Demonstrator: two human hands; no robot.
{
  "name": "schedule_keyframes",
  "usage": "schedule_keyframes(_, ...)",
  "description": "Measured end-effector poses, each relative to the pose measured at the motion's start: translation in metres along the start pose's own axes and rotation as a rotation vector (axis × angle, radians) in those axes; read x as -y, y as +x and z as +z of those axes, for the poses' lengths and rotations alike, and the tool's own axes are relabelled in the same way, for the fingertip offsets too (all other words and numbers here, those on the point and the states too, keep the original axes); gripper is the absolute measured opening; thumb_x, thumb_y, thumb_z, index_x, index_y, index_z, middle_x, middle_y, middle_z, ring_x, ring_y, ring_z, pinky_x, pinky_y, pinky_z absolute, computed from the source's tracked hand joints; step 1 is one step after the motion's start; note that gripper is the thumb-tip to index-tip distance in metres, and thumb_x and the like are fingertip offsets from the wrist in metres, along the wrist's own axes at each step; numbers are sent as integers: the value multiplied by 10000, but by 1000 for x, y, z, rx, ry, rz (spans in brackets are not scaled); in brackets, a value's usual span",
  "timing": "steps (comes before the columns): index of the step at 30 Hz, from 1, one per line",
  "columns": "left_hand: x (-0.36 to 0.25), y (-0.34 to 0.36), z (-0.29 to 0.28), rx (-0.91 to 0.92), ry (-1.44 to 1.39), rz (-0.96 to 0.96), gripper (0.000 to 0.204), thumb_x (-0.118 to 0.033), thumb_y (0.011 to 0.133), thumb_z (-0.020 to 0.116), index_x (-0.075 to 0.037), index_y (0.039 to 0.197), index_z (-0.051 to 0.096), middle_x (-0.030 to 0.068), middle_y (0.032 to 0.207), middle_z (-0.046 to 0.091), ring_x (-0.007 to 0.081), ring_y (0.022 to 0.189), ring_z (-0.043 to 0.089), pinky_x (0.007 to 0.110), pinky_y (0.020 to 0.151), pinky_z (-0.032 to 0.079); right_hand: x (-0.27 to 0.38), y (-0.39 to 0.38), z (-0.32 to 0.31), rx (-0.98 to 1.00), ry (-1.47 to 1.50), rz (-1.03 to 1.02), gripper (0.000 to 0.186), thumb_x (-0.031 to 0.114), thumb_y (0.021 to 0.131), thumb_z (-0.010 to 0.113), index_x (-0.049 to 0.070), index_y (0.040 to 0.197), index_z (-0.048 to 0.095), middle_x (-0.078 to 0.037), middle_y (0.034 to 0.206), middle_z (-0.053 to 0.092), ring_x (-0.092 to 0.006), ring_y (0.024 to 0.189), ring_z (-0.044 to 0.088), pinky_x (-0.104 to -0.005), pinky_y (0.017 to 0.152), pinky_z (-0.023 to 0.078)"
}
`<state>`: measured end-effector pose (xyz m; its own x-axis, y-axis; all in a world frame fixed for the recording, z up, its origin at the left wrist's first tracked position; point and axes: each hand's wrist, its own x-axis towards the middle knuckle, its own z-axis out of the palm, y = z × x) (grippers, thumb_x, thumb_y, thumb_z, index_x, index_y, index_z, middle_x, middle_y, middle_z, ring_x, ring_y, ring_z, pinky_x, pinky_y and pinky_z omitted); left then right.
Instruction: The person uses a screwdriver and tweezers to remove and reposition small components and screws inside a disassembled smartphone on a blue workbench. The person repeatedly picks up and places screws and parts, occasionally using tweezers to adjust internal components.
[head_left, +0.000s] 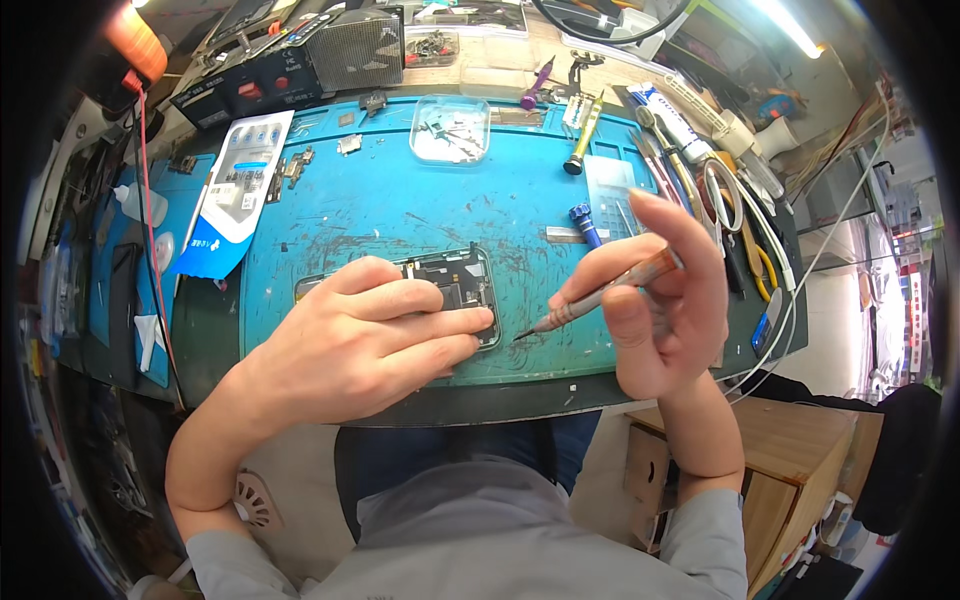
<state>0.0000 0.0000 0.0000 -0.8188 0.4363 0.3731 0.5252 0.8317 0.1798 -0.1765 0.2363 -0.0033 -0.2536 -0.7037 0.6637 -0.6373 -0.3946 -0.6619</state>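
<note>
An opened phone [455, 290] with its inner boards showing lies on the blue mat [370, 210]. Across its lower part, my left hand [355, 345] grips it, fingertips pressed on the right portion and thumb hidden. To the right, my right hand [660, 310] holds a slim grey-and-orange screwdriver [590, 305], its thin tip angled down just right of the phone, apart from it. The index finger of that hand is raised. A blue-handled screwdriver [583, 222] lies just beyond.
A clear plastic box [450, 130] with small parts, a white-and-blue packet [225, 195], a yellow screwdriver [583, 135] and a purple one [537, 85] lie farther back. A black instrument box [250, 80] stands back left. Tools and cables [740, 200] crowd the right; a wooden cabinet [775, 450] stands below.
</note>
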Motion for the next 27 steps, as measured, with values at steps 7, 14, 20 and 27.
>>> schedule_keyframes(7,2,4,1,-14,25,19,264,-189,857,817,-155,1117,786,-62,1302,765,138,975,628,319,820,480,9,4,8,-34,-136,101,593,262,1123,589,-138,1496,359,-176,833,750,-196,722,731,-289,686,554)
schedule_keyframes(14,8,7,-2,13,48,65,327,-219,800,829,-150,1118,803,-70,1321,754,152,1001,601,323,806,490,6,6,3,26,-147,45,608,271,1126,581,-131,1510,332,-187,831,751,-198,700,727,-285,659,553)
schedule_keyframes(20,22,14,-3,55,18,162,386,-248,732,828,-128,1099,824,-68,1312,748,169,1032,580,353,831,509,12,3,8,-49,-102,144,608,290,1127,576,-106,1516,330,-196,836,752,-202,687,724,-293,659,569)
schedule_keyframes(27,30,12,1,26,-53,172,398,-181,699,825,-117,1092,831,-69,1308,748,186,1035,584,365,836,511,6,2,9,56,-128,47,584,257,1119,593,-96,1508,339,-211,850,752,-219,714,746,-302,690,572)
